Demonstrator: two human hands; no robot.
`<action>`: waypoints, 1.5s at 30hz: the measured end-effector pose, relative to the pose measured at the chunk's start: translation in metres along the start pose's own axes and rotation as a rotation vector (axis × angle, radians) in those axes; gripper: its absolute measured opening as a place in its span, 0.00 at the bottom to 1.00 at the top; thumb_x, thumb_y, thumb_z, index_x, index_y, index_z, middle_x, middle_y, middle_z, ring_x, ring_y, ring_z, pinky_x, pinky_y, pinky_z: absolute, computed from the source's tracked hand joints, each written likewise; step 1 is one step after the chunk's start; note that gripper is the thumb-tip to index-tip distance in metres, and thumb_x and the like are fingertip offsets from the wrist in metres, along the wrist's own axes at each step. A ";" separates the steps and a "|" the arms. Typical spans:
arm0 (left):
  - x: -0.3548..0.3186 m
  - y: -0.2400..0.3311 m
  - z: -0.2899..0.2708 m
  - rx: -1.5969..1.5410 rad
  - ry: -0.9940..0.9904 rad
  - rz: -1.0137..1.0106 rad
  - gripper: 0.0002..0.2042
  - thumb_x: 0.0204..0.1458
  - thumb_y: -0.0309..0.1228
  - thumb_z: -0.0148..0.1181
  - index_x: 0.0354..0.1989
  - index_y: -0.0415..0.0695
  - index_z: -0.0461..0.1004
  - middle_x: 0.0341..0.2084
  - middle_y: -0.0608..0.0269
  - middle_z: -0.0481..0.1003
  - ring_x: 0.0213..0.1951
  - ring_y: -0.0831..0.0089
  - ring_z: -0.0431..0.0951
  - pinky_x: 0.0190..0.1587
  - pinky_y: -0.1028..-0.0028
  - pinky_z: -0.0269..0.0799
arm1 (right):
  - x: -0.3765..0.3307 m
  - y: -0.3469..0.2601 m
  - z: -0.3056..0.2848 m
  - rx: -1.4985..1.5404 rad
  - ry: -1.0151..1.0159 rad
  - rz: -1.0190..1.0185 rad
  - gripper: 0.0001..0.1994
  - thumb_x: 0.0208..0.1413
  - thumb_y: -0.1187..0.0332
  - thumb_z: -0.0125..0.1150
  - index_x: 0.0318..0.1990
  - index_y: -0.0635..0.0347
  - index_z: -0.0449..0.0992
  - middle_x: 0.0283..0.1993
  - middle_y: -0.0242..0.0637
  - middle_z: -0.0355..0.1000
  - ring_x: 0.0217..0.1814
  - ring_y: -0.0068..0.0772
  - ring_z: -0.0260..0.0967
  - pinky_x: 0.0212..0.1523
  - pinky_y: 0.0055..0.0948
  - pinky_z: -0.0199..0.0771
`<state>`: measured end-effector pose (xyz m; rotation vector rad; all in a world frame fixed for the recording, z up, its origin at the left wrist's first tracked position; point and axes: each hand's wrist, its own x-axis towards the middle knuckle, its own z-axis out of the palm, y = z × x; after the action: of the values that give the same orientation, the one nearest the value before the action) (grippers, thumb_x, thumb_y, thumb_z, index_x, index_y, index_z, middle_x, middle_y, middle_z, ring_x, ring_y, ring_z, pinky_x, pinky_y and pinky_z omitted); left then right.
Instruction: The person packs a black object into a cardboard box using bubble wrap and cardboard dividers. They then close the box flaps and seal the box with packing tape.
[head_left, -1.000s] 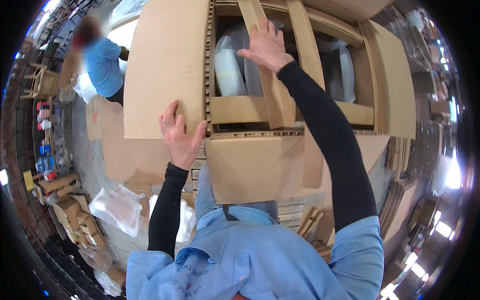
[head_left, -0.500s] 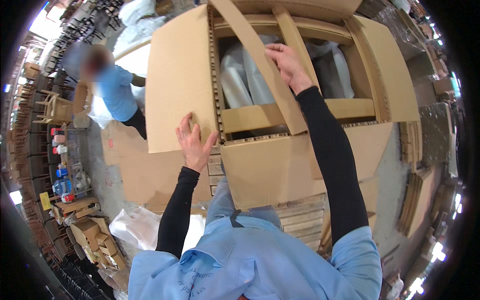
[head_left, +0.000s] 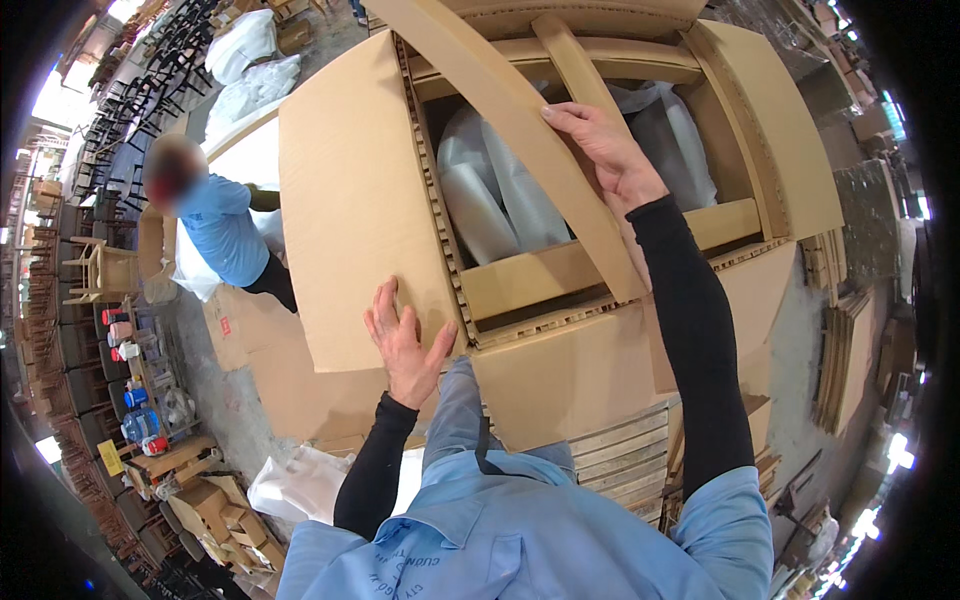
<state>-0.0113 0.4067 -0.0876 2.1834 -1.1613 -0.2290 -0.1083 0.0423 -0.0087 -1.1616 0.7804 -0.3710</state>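
since the earlier frame, the far end of your cardboard strip has swung left, and your right hand has gone from lying spread on top of it to gripping its right edge. the strip now slants over the open carton, from beyond the far left corner to the near rim. you pinch it at about mid-length, the thumb side on the face you see; how the other fingers close behind it is hidden

your left hand has its fingers spread over the near right corner of the left flap, pinching nothing; how firmly it presses, you cannot tell from here. inside the carton, a middle bar lies just left of your right hand, and a near bar runs along the near side. things in translucent wrapping sit below the strip. well to the left, a co-worker in a blue shirt stands beyond the flap
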 end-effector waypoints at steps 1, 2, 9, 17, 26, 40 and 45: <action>0.007 -0.004 -0.005 -0.022 -0.032 -0.007 0.24 0.54 0.41 0.67 0.48 0.32 0.71 0.71 0.42 0.56 0.73 0.44 0.52 0.73 0.45 0.40 | 0.002 0.000 -0.001 0.019 0.006 0.002 0.15 0.65 0.59 0.64 0.47 0.65 0.80 0.37 0.34 0.80 0.38 0.26 0.78 0.40 0.29 0.80; 0.018 -0.010 -0.007 -0.145 -0.033 -0.025 0.26 0.55 0.40 0.67 0.54 0.32 0.68 0.71 0.43 0.55 0.73 0.45 0.52 0.73 0.47 0.41 | 0.003 0.004 0.002 0.048 0.047 0.009 0.15 0.66 0.60 0.63 0.47 0.65 0.80 0.38 0.35 0.80 0.37 0.26 0.77 0.40 0.30 0.80; 0.160 -0.004 -0.017 -0.572 0.092 0.084 0.31 0.62 0.32 0.60 0.71 0.34 0.58 0.70 0.47 0.60 0.71 0.55 0.59 0.72 0.60 0.54 | 0.021 0.107 0.071 0.053 0.296 -0.063 0.16 0.65 0.66 0.62 0.50 0.74 0.78 0.41 0.42 0.80 0.38 0.27 0.75 0.40 0.33 0.76; 0.336 0.011 0.047 0.024 -0.084 0.795 0.20 0.63 0.43 0.58 0.55 0.41 0.75 0.51 0.52 0.78 0.55 0.53 0.76 0.66 0.57 0.63 | 0.037 0.114 0.119 -0.103 0.279 -0.098 0.16 0.65 0.67 0.58 0.52 0.73 0.76 0.45 0.48 0.80 0.46 0.36 0.76 0.50 0.35 0.74; 0.384 -0.008 0.063 0.249 -0.390 0.849 0.16 0.64 0.44 0.53 0.38 0.46 0.82 0.27 0.57 0.81 0.41 0.59 0.81 0.66 0.60 0.62 | 0.015 0.121 0.112 -0.253 0.108 -0.223 0.17 0.68 0.68 0.56 0.58 0.72 0.70 0.49 0.42 0.78 0.49 0.28 0.73 0.51 0.30 0.73; 0.392 -0.011 0.068 0.186 -0.510 0.799 0.13 0.55 0.39 0.60 0.24 0.44 0.76 0.27 0.50 0.77 0.39 0.51 0.78 0.56 0.56 0.67 | -0.021 0.027 0.068 -0.588 0.496 -0.553 0.30 0.71 0.59 0.54 0.73 0.64 0.57 0.70 0.44 0.62 0.70 0.40 0.62 0.70 0.39 0.61; 0.397 -0.026 0.063 0.091 -0.460 0.974 0.11 0.52 0.33 0.57 0.20 0.43 0.74 0.19 0.51 0.74 0.31 0.51 0.76 0.52 0.58 0.68 | -0.016 0.138 0.128 -1.020 0.350 -0.642 0.33 0.68 0.60 0.57 0.72 0.73 0.54 0.72 0.61 0.56 0.75 0.58 0.53 0.73 0.48 0.53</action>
<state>0.2146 0.0731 -0.0965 1.4189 -2.3667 -0.2479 -0.0450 0.1905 -0.1066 -2.3690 0.9098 -0.7630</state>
